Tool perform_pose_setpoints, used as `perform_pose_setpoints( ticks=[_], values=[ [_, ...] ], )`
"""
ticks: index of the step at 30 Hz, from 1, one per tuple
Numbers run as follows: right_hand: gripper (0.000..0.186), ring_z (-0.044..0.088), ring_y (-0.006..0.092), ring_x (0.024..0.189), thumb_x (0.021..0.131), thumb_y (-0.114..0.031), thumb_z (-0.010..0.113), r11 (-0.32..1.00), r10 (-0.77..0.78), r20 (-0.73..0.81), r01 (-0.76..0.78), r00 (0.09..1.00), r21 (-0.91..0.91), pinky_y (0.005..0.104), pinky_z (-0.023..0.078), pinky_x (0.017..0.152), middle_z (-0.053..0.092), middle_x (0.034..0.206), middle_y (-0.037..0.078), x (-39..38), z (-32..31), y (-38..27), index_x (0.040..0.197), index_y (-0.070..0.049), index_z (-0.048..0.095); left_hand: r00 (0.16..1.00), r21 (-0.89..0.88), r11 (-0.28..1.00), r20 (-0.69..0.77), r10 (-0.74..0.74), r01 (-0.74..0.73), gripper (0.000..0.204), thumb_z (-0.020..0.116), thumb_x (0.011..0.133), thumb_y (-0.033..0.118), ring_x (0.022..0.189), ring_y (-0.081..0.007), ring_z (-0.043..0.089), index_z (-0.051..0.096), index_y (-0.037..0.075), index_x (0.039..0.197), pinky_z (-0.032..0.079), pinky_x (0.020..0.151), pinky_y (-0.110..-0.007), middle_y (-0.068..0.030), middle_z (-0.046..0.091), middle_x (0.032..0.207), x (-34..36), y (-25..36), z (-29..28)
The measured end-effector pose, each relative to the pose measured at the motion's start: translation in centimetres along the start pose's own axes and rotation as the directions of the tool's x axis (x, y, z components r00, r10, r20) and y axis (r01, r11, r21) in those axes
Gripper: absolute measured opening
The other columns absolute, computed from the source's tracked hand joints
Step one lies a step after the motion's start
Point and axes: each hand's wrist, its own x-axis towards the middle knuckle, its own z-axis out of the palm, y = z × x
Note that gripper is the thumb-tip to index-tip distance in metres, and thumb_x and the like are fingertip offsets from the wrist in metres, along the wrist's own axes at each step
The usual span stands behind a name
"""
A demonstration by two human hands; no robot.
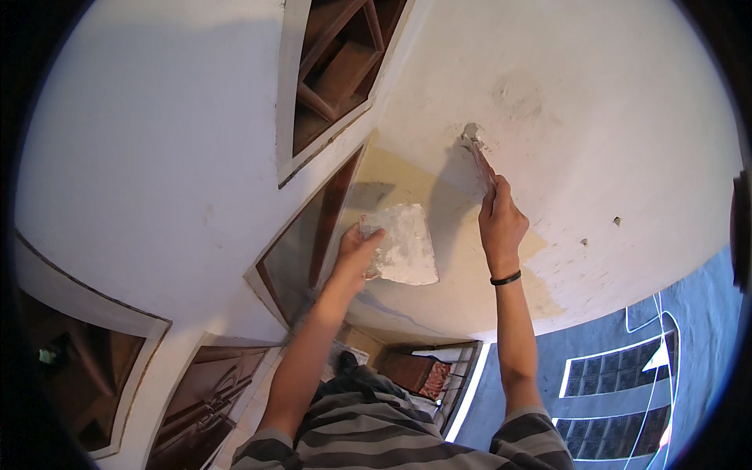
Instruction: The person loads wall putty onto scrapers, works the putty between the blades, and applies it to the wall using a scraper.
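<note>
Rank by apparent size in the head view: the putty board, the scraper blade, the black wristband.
1. Putty board in the left hand: largest by far.
2. Scraper blade held by the right hand.
3. Wristband: similar length but thinner; close call.

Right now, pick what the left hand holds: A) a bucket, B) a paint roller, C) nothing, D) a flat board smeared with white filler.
D: the left hand grips a flat board coated in white filler, while the right hand presses a putty knife to the wall.
</note>
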Motion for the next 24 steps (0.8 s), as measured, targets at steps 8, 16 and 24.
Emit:
perform_pose_setpoints(
  ticks=[8, 16, 24],
  values=[
    [0.040, 0.073, 0.0246, 0.078, 0.089, -0.003, 0.065, 0.993, -0.117, -0.009, 0.117, 0.993, -0.032, 0.0342, 0.056, 0.063, 0.077, 0.102, 0.008, -1.5, -1.7, -0.7, 0.128, -0.011, 0.066, 0.991, 0.088, 0.989, -0.084, -0.109, 0.116, 0.036, 0.065, 0.099, 0.006, 0.108, -0.0172, 0.065, 0.056, -0.002, 0.133, 0.054, 0.090, -0.035, -0.0098, 0.067, 0.121, -2.0, 3.8, 3.7],
    [0.055, 0.059, 0.0332, 0.128, 0.086, -0.001, 0.062, 0.979, -0.202, -0.090, 0.197, 0.975, -0.057, 0.0526, 0.043, 0.111, 0.060, 0.143, 0.011, -5.1, 2.7, -2.8, 0.139, -0.013, 0.063, 0.994, 0.132, 0.986, 0.043, -0.104, 0.098, 0.043, 0.067, 0.099, 0.007, 0.115, -0.0160, 0.062, 0.053, -0.001, 0.139, 0.051, 0.099, -0.033, -0.0091, 0.064, 0.129, -13.1, 1.1, -5.0],
    [0.054, 0.057, 0.0330, 0.133, 0.086, 0.002, 0.059, 0.989, -0.137, -0.168, 0.125, 0.976, -0.080, 0.0532, 0.041, 0.114, 0.061, 0.144, 0.010, -4.0, 7.6, -3.0, 0.136, -0.014, 0.066, 0.926, 0.158, 0.915, -0.138, -0.353, 0.372, 0.042, 0.068, 0.098, 0.006, 0.104, -0.0172, 0.068, 0.053, -0.002, 0.136, 0.055, 0.092, -0.032, -0.0104, 0.069, 0.122, -20.0, 1.9, -7.4]
  ],
)
